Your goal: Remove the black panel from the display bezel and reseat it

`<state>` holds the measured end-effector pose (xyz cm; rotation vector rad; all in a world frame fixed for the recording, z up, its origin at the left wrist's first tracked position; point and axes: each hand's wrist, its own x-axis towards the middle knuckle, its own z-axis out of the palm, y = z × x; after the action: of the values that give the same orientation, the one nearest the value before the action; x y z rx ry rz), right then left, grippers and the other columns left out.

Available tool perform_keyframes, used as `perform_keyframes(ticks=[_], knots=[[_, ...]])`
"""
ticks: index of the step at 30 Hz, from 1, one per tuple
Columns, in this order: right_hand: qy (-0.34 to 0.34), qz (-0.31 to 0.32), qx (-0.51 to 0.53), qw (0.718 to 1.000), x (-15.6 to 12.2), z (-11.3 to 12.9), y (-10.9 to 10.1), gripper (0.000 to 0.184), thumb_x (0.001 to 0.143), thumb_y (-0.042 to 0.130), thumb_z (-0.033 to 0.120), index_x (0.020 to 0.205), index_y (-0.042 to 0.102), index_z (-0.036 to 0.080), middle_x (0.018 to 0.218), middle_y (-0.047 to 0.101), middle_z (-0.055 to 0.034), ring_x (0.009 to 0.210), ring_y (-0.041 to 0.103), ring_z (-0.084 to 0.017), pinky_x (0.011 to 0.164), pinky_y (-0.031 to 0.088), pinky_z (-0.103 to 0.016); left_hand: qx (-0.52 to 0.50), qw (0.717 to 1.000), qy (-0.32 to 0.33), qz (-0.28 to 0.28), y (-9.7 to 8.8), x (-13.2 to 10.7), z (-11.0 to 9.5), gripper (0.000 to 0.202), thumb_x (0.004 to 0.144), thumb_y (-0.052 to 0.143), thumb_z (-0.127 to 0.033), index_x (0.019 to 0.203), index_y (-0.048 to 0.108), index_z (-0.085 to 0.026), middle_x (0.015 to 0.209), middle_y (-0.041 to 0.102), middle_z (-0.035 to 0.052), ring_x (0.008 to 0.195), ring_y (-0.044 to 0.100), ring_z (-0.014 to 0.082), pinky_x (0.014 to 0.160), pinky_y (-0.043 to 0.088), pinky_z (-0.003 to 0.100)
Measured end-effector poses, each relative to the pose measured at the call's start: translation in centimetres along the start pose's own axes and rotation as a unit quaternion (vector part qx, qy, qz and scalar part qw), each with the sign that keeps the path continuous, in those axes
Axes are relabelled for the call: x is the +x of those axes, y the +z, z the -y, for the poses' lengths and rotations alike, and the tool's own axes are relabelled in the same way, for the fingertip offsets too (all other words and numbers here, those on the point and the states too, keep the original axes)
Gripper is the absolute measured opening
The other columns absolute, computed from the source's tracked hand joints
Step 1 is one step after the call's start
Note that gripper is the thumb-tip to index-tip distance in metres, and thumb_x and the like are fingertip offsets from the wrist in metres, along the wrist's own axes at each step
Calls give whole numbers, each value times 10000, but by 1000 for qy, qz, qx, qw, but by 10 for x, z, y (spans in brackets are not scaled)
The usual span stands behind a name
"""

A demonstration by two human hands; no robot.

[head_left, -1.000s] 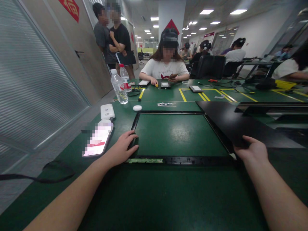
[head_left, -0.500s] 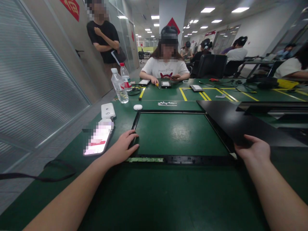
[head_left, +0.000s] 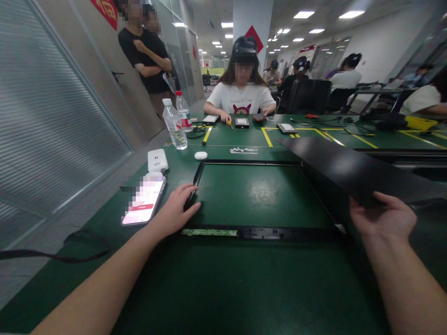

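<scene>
A thin black rectangular frame (head_left: 279, 233) lies flat on the green table, a narrow green circuit board (head_left: 209, 232) set along its near bar. My left hand (head_left: 182, 203) rests on the frame's left side, its fingers lying over that bar with the thumb apart. In my right hand (head_left: 384, 218) is the near edge of a dark, glossy flat panel (head_left: 342, 163), gripped between thumb and fingers. The panel is tilted above the frame's right side and hides part of it. Some of my right fingers are out of sight under the panel.
To the left lie a lit phone (head_left: 145, 200), a white power bank (head_left: 158, 160) and a white earbud case (head_left: 200, 155). Two water bottles (head_left: 174, 125) stand behind. A person (head_left: 240, 93) sits opposite, by several drives. Dark parts (head_left: 412, 156) lie at right.
My right hand has moved right and lifted the panel's edge, so the panel sits higher and further from the frame. My left hand has barely shifted on the frame.
</scene>
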<state>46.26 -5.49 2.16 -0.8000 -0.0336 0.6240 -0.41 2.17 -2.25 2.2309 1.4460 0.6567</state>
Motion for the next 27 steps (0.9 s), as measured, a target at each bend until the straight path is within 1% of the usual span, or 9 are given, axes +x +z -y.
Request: perform_keyframes(ticks=[4,6,10,12,14,17,20,24,27], knots=[[-14,43,12,999,-4,5,-2,503,588,518,17,1016,691,217,1042,772,-18,939,768,-186,705,678,-294,-104,992,-53,-55,-3,0,-4,586,968,640,-590,1408,692,-206,1519,666,192,1431,610,427,1255,436,641],[-19,60,9,998,-7,8,-2,538,570,538,27,1038,707,232,1053,782,-16,964,776,-204,766,690,-337,-198,971,-106,-87,-4,1,-5,540,941,698,-598,1336,737,-231,1449,720,167,1384,652,412,1232,472,614],[-36,73,-5,997,-12,10,-3,459,593,595,112,1012,727,245,1067,794,-51,1025,781,-267,824,697,-426,-402,884,-151,-187,-5,6,-10,395,902,773,-502,1152,775,-197,1305,793,155,1279,732,346,1194,530,544],[-32,88,-22,995,-14,9,-6,398,638,607,161,1002,742,251,1069,797,-65,1054,778,-287,817,697,-451,-461,842,-164,-225,-6,9,-14,322,907,763,-413,1123,762,-174,1250,811,150,1189,772,300,1162,563,509],[-17,108,-51,993,-14,6,-10,369,666,613,184,997,759,254,1078,803,-70,1075,776,-295,810,694,-462,-494,814,-184,-244,-8,11,-18,255,935,727,-343,1111,752,-160,1211,822,147,1120,794,267,1135,585,475],[-11,117,-90,989,-15,4,-14,376,665,622,187,1001,781,246,1097,811,-78,1112,771,-310,869,686,-500,-529,788,-220,-224,-11,12,-23,211,997,657,-288,1127,743,-145,1207,828,165,1101,810,253,1098,609,425],[-6,102,-99,990,-15,4,-15,429,634,614,182,1020,793,233,1122,815,-83,1123,773,-337,969,661,-598,-552,780,-251,-155,-14,9,-25,238,1031,631,-290,1175,740,-134,1226,830,186,1110,815,253,1026,640,373],[17,71,-108,991,-18,8,-13,454,633,599,186,1034,806,234,1115,824,-86,1080,787,-357,1006,640,-673,-554,792,-248,-63,-16,5,-28,357,1020,642,-411,1198,777,-132,1155,846,185,1046,826,295,814,676,359],[27,53,-130,990,-20,8,-11,454,646,603,173,1041,815,245,1078,833,-83,1029,801,-353,994,650,-675,-555,804,-210,-25,-17,1,-33,422,938,719,-486,1176,820,-153,1121,858,154,1035,825,343,769,681,399]])
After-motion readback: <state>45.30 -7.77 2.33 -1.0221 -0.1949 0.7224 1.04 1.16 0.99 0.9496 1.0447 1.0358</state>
